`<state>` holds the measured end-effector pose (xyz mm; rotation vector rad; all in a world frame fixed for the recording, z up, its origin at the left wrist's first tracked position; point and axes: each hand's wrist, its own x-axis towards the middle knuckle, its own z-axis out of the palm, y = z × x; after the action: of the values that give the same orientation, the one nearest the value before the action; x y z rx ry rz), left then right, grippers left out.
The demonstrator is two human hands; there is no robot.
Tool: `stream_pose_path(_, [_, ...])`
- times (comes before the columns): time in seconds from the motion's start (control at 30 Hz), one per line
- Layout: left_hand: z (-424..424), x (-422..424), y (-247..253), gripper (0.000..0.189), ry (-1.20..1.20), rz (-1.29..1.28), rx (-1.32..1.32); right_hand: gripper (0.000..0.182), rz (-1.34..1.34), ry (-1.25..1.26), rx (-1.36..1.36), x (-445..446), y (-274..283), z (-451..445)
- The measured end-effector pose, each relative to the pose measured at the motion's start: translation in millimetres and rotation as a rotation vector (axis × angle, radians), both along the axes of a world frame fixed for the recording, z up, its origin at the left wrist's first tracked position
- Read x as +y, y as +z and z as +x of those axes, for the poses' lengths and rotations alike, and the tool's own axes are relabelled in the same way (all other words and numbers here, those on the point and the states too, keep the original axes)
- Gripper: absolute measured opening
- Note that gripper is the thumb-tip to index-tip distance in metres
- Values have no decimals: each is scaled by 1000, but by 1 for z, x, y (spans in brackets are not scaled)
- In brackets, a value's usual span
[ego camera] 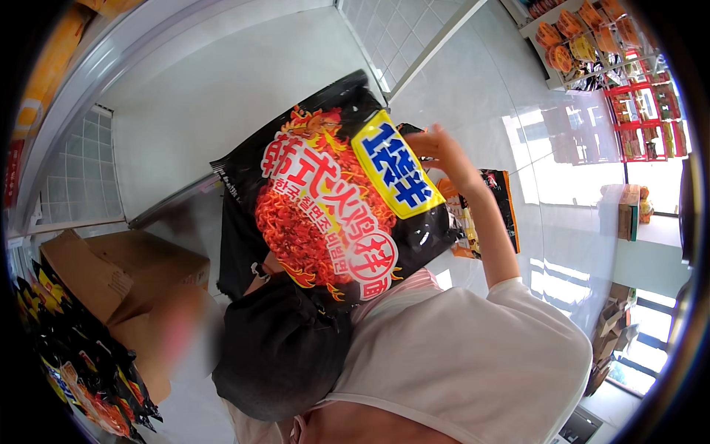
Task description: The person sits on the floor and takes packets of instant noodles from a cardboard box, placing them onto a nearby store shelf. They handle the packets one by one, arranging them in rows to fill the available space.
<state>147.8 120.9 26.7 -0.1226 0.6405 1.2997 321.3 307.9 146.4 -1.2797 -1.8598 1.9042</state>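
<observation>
A large black bag of noodles [327,205], printed with red noodles and a yellow label, hangs tilted in front of my chest. At its upper right edge is my right hand [435,149], fingers bent and slightly blurred; whether they grip the bag is unclear. My left forearm, with a band at the wrist [267,271], runs up behind the bag, which hides that hand. Rounded black cloth [283,344], resembling a cap, covers part of that arm. Beyond my right forearm an orange and black food bag [502,205] shows in part.
Ahead is a white shelf board [233,72] with wire-grid panels [83,166]. An opened cardboard box [161,250] stands at left, beside several black noodle bags [83,355]. Racks of bowl-shaped packages [568,33] are at upper right. Glossy tiled floor [482,89] reflects light.
</observation>
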Motion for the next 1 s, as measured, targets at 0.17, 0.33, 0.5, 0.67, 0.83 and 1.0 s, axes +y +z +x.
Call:
stream_pose_path(0.17, [-2,4,-8,35,-3,12,-15,98,-484,150,237,-30,53,-2])
stream_pose_path(0.33, [6,47,4,34,-16,88,-18,97,-363,-11,243,-37,56,21])
stream_pose_path(0.5, [23,74,-4,40,-47,250,-33,95,-353,-230,247,-46,41,45])
stream_pose_path(0.67, [31,76,-24,46,-139,117,204,94,-421,-444,255,-54,10,68])
stream_pose_path(0.83, [20,79,-10,50,-323,43,345,92,-489,-599,260,-61,-16,83])
stream_pose_path(1.0, [13,82,-69,48,-157,714,1944,90,-519,-644,251,-64,-17,73])
